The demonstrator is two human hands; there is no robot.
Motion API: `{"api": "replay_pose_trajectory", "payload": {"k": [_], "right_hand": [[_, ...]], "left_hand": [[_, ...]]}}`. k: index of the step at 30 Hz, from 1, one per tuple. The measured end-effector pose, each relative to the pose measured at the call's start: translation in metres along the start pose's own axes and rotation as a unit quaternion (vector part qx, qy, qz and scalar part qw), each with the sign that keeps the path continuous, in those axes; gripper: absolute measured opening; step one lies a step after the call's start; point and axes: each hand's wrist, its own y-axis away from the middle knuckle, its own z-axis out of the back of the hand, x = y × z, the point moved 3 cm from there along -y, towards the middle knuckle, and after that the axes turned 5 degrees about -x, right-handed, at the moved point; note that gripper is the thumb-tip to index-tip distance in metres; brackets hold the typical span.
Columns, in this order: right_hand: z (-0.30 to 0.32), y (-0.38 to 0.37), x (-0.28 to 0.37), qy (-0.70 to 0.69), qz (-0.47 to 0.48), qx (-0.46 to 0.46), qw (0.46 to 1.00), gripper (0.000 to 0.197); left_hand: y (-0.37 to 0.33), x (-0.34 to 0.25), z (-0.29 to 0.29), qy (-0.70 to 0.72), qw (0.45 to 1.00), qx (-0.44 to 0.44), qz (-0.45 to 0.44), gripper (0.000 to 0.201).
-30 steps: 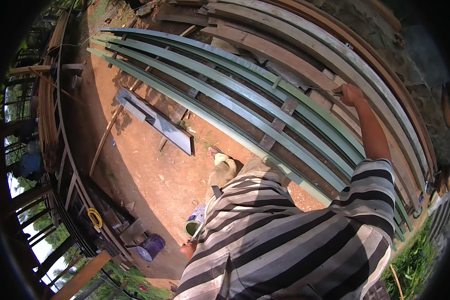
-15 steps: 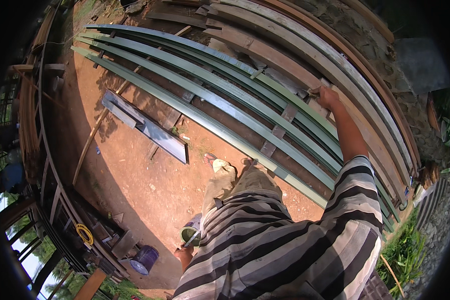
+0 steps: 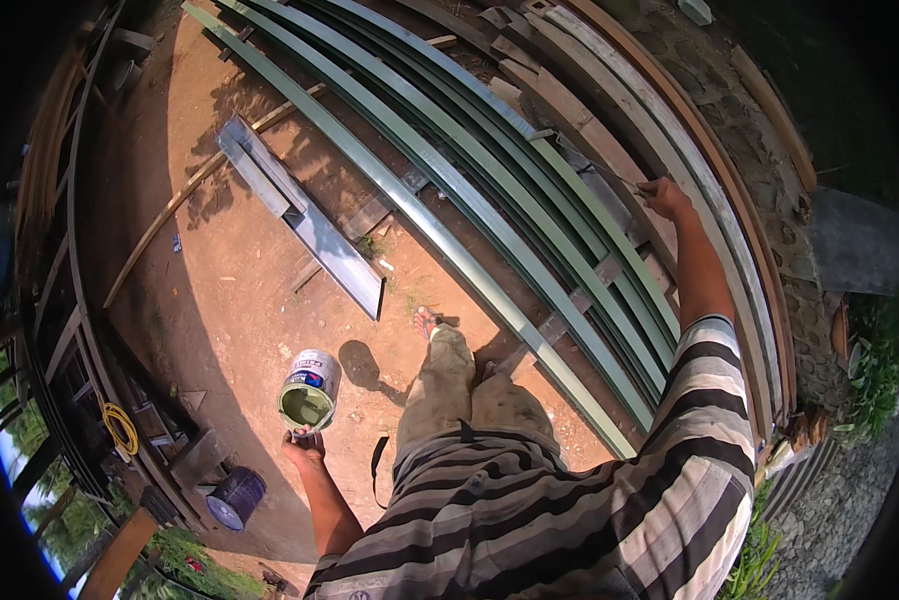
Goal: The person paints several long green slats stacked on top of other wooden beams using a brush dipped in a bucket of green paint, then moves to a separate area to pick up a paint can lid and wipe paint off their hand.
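Observation:
My left hand point(image 3: 306, 447) is closed at the near rim or handle of a white paint bucket point(image 3: 315, 368), out to the left of my legs. Green paint shows inside its tilted mouth. My right hand point(image 3: 667, 198) is stretched out to the right and closed around a small, thin tool point(image 3: 633, 187) that looks like a paintbrush; its details are too small to see. That hand is over the far side of a row of long metal bars point(image 3: 530, 215), some green and some bare silvery on top. I cannot tell if the tool touches a bar.
Short metal channels point(image 3: 315, 245) lie on the reddish ground left of the bars. Wooden planks point(image 3: 710, 140) are stacked beyond them, beside a stone wall point(image 3: 760, 190). A purple bucket point(image 3: 237, 498) and a yellow coiled hose point(image 3: 120, 428) are at the lower left.
My left hand has swung the paint bucket outward from beside my body. My view has turned, and my right hand remains out to the right with the thin tool.

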Motion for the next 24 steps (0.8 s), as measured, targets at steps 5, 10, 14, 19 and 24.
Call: {"api": "replay_pose_trajectory", "payload": {"k": [5,10,14,19,24], "right_hand": [[0.001,0.022,0.009,0.007,0.008,-0.005,1.0,0.05],[-0.042,0.043,-0.07,-0.022,0.049,-0.034,0.998,0.054],[-0.055,0.047,-0.076,-0.05,0.059,-0.044,0.996,0.045],[-0.018,0.039,-0.016,-0.073,0.069,-0.043,0.994,0.044],[-0.021,-0.033,0.003,-0.056,0.101,-0.082,0.99,0.046]], "left_hand": [[0.013,-0.026,-0.013,0.007,1.0,0.008,-0.004,0.023],[0.02,-0.042,-0.041,-0.009,0.999,0.042,0.001,0.021],[0.025,-0.034,-0.043,-0.004,1.0,-0.021,0.022,0.021],[0.006,-0.025,-0.001,-0.035,0.993,-0.09,0.069,0.029],[0.011,-0.035,-0.009,-0.033,0.986,-0.148,0.075,0.034]]}}
